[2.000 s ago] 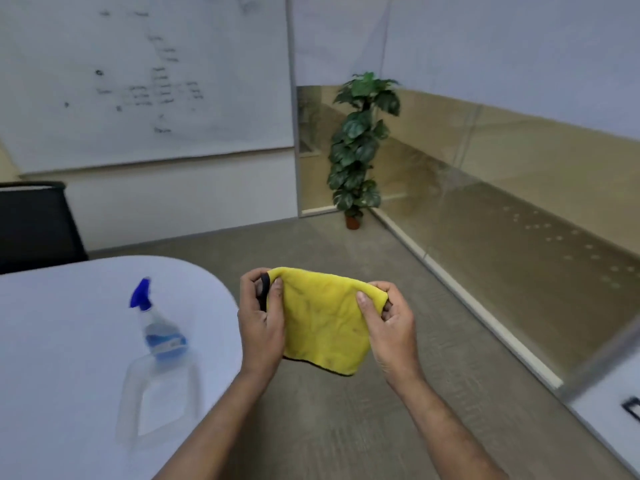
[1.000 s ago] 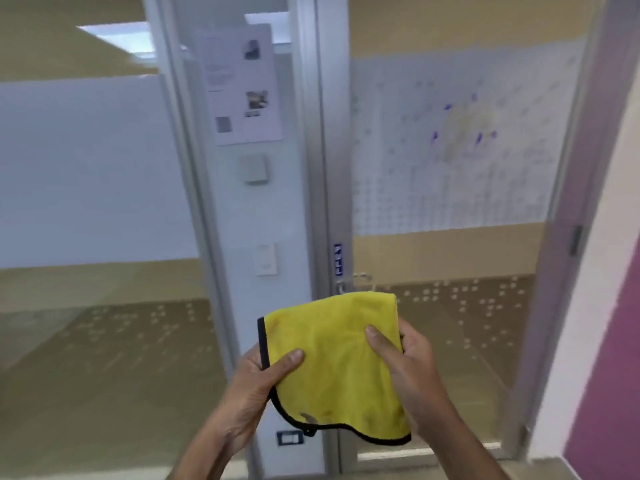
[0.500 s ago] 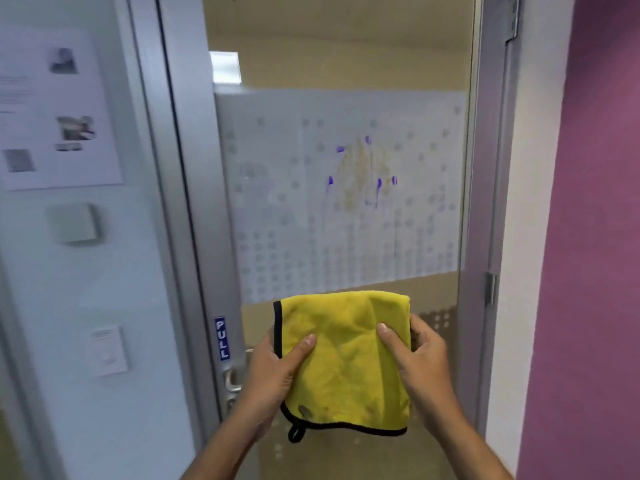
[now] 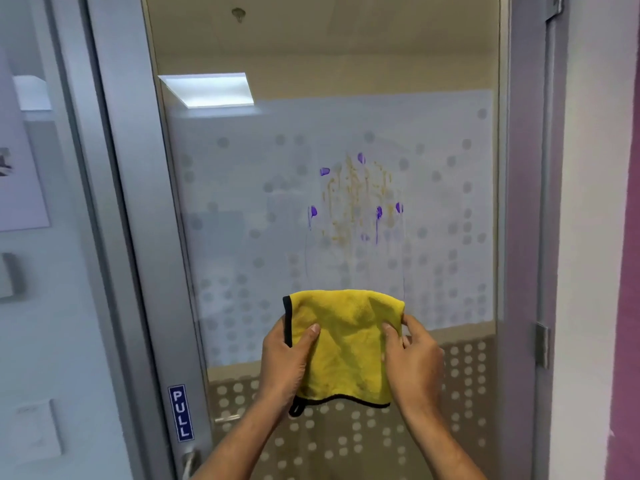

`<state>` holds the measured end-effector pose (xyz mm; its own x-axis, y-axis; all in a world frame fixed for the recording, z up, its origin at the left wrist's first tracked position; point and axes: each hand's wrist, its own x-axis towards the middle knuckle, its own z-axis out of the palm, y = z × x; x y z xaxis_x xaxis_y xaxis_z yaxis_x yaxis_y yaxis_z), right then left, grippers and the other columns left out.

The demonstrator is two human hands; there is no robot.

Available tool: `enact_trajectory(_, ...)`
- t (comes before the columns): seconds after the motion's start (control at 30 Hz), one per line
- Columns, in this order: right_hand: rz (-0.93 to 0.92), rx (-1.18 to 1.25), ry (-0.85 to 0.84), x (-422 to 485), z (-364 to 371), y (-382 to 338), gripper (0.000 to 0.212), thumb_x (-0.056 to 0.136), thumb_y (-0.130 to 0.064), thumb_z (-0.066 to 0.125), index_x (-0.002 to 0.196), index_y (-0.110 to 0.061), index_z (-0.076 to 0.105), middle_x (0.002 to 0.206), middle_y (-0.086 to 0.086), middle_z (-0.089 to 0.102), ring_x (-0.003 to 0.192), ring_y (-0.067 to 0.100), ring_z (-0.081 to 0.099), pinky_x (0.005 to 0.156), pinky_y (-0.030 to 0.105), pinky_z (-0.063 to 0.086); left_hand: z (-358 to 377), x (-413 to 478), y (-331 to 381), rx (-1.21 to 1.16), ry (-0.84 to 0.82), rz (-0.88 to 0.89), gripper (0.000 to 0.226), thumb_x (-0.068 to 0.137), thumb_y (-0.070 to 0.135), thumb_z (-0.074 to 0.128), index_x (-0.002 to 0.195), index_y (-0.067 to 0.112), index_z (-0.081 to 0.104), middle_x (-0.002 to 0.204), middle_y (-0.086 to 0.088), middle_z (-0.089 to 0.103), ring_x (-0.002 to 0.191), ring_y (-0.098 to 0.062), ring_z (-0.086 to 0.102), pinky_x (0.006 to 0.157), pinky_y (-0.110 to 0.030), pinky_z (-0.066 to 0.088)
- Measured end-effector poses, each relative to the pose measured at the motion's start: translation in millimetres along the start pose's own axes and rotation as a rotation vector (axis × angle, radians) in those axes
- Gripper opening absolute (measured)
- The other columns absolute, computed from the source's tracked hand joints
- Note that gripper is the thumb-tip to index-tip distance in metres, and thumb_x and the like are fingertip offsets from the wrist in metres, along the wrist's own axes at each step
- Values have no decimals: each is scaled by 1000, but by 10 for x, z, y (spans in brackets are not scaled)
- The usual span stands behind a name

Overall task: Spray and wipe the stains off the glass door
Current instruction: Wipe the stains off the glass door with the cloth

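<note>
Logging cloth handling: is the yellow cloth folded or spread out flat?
Folded. The yellow cloth has a rounded fold along its top, black trim at the left and bottom, with left hand and right hand pinching its sides.

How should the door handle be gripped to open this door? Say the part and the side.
Judging from the PULL sign, grip the metal handle below it with the left hand, coming from the front, and draw it toward you. Only its top shows at the frame's lower edge.

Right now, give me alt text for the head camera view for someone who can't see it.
Two hands, left and right, hold a folded yellow cloth before a frosted glass door. Purple and yellowish stains streak the glass above the cloth; a blue PULL sign marks the frame.
</note>
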<state>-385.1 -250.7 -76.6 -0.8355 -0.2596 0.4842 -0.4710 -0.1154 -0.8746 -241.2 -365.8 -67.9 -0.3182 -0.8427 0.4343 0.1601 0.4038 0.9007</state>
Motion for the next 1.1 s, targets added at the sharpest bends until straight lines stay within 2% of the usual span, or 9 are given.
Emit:
enact_trajectory(0.17, 113, 239, 45, 269, 547, 113, 11, 101, -21, 64, 108, -27, 70, 62, -8, 76, 43, 10, 64, 47, 27, 53, 44, 530, -160, 306, 133, 172, 15, 90, 30, 79, 101, 31, 69, 95, 13, 73, 92, -11, 69, 73, -24, 50)
enact_trajectory(0.33, 113, 245, 129, 486, 963, 146, 14, 101, -16, 62, 96, -26, 70, 66, -2, 77, 54, 14, 72, 65, 48, 63, -24, 918, -249, 615, 251, 457, 27, 86, 33, 83, 95, 22, 61, 86, 9, 58, 85, -17, 50, 78, -33, 45)
enact_trajectory(0.43, 48, 224, 214, 571, 1127, 146, 12, 100, -15, 63, 97, -22, 71, 69, -5, 75, 65, 7, 73, 68, 49, 63, -24, 1050, -280, 635, 290, 567, 35, 83, 30, 86, 104, 23, 59, 91, 12, 56, 86, -11, 45, 83, -29, 38)
enact_trajectory(0.53, -19, 214, 287, 601, 1273, 177, 16, 100, -14, 64, 113, -20, 71, 76, -15, 71, 73, -7, 67, 72, 44, 61, -13, 1136, -336, 638, 357, 603, 54, 80, 29, 88, 125, 19, 58, 98, 6, 61, 92, -12, 46, 85, -38, 48)
enact_trajectory(0.6, -57, 196, 296, 554, 1394, 213, 36, 101, -20, 65, 136, -23, 61, 93, -15, 71, 83, -13, 65, 75, 35, 61, -10, 1190, -364, 697, 379, 637, 62, 80, 28, 89, 131, 14, 58, 103, -1, 66, 95, -20, 54, 87, -42, 49)
enact_trajectory(0.7, -192, 134, 242, 399, 1544, 330, 73, 95, -30, 71, 156, -32, 31, 124, -5, 67, 110, 4, 66, 92, 32, 57, -11, 1244, -398, 743, 392, 680, 62, 80, 28, 90, 131, 13, 58, 106, -3, 68, 95, -27, 58, 88, -38, 43)
enact_trajectory(0.83, -460, -203, 120, 270, 1730, 637, 88, 94, -64, 57, 163, -20, 23, 167, 8, 33, 155, 26, 32, 126, 52, 26, -17, 1279, -461, 775, 455, 694, 69, 84, 39, 85, 138, 17, 50, 120, -6, 62, 111, -23, 50, 96, -34, 33)
enact_trajectory(0.93, -465, -310, 70, 295, 1878, 701, 96, 90, -81, 46, 164, -27, 19, 173, 14, 13, 160, 34, 14, 127, 60, 14, -57, 1294, -499, 771, 466, 717, 76, 84, 55, 72, 144, 16, 46, 143, -7, 50, 134, -28, 44, 113, -31, 24)
enact_trajectory(1.1, -522, -453, 77, 353, 2015, 762, 105, 82, -90, 45, 163, -28, 24, 171, 25, 11, 159, 45, 11, 122, 71, 14, -297, 1424, -480, 842, 489, 781, 83, 90, 58, 63, 152, 8, 40, 166, -16, 35, 158, -32, 27, 127, -41, 13)
